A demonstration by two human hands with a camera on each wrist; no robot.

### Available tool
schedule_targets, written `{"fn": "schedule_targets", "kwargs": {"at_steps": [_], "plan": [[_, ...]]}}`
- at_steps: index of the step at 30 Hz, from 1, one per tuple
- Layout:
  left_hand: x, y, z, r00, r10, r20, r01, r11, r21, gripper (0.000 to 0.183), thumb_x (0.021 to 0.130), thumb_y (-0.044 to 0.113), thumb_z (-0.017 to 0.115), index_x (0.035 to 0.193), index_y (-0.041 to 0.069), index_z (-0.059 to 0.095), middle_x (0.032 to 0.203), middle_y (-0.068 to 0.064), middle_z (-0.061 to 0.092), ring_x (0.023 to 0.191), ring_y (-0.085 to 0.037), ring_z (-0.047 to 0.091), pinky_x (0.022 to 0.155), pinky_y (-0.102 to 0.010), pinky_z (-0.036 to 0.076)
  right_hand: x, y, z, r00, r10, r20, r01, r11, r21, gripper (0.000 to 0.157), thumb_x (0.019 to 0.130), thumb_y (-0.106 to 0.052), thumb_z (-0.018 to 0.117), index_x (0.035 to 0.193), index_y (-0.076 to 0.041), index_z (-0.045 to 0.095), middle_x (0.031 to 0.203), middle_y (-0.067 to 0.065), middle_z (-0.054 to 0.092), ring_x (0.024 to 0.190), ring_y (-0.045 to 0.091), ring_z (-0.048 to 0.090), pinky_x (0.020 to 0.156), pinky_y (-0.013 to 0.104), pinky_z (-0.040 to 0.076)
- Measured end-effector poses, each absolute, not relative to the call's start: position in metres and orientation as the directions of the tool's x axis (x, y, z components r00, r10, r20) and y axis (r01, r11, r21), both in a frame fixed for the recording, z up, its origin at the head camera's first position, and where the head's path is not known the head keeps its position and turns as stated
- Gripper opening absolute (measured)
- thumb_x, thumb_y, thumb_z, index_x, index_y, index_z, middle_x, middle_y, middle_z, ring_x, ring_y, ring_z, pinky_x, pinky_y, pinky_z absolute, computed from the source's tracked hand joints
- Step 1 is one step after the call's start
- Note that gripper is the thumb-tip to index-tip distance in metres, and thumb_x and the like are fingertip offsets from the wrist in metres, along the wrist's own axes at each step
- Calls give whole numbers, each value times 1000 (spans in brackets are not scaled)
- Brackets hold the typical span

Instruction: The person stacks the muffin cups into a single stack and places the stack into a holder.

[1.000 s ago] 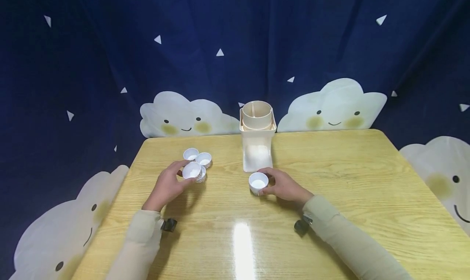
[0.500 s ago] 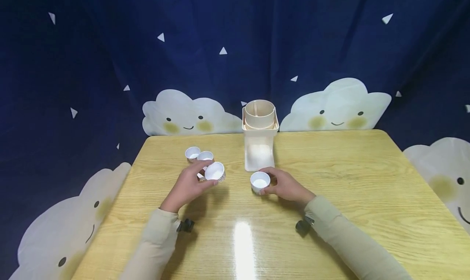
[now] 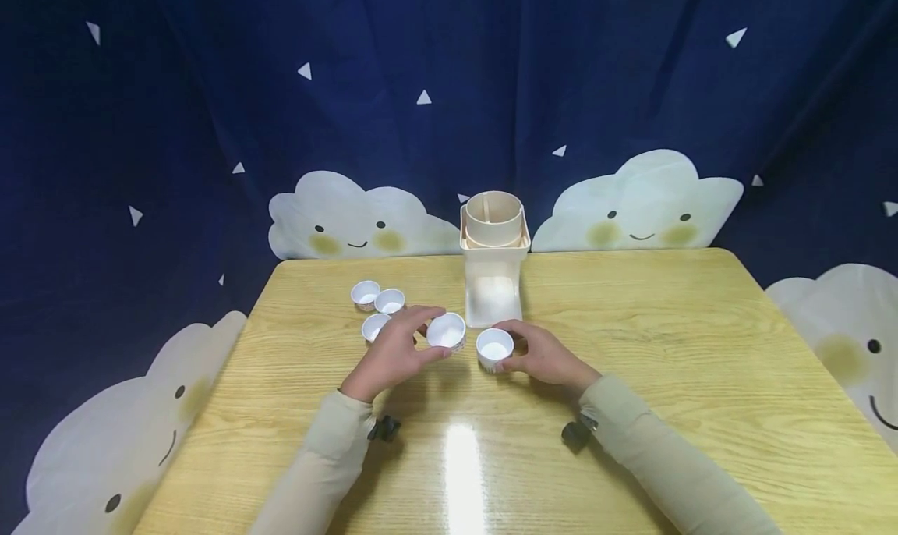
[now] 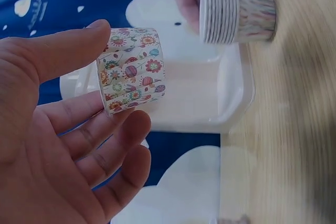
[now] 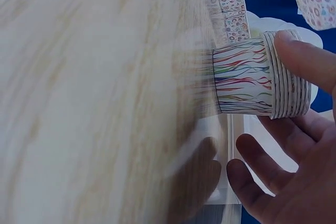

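Observation:
My left hand [image 3: 394, 357] pinches a small white paper cup [image 4: 134, 69] with a colourful flower print by its rim, thumb on one side and fingers on the other. The cup is held up off the table, mouth upward. Just to its right, my right hand [image 3: 546, 356] holds a stack of nested paper cups [image 5: 252, 77] between thumb and fingers. The stack's lowest cup has wavy coloured stripes, and its base is at the tabletop. Three more paper cups stand left of my left hand: a back-left cup [image 3: 365, 295], a middle cup [image 3: 390, 301] and a front cup [image 3: 375, 327], partly covered by the hand.
A cream plastic stand [image 3: 493, 285] with a round open cylinder [image 3: 494, 219] on top is at the table's back edge, just behind the stack. The wooden table [image 3: 631, 324] meets a dark blue curtain [image 3: 421, 67] with cloud prints behind it.
My left hand has lifted its cup from the group at left and carried it right, close to the stack. My right hand and the stack have stayed in place.

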State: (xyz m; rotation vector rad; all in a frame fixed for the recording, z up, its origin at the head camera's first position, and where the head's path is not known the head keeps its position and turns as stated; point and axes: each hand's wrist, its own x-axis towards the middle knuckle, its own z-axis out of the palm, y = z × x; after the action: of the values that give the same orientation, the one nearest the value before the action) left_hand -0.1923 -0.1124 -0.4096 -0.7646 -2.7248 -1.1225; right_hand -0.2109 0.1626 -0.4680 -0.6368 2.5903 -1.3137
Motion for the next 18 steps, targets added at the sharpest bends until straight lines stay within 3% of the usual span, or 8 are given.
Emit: {"fn": "schedule_targets", "kwargs": {"at_steps": [4, 8, 18], "plan": [[-194, -102, -408, -862, 433, 263, 494, 605, 624, 56, 79, 21, 83, 130, 7, 63, 121, -7, 68, 92, -18, 61, 89, -37, 49, -211, 163, -469, -887, -459, 52, -310, 507, -804, 59, 80, -20, 83, 132, -11, 58, 122, 8, 66, 111, 24, 61, 97, 40, 48], [-196, -94, -408, -853, 454, 258, 510, 618, 598, 54, 79, 23, 83, 128, 11, 64, 117, -3, 68, 93, -15, 62, 82, -30, 50, -211, 164, -469, -883, -466, 56, -315, 500, -806, 57, 81, -21, 82, 132, -12, 59, 125, 8, 66, 114, 25, 60, 98, 42, 47], [-202, -74, -407, -847, 496, 188, 497, 618, 608, 54, 82, 23, 81, 131, 11, 62, 119, -4, 66, 96, -21, 63, 84, -31, 51, -213, 164, -474, -886, -459, 73, -315, 478, -820, 58, 79, -20, 83, 132, -14, 59, 128, 7, 65, 118, 26, 59, 104, 46, 44]]}}
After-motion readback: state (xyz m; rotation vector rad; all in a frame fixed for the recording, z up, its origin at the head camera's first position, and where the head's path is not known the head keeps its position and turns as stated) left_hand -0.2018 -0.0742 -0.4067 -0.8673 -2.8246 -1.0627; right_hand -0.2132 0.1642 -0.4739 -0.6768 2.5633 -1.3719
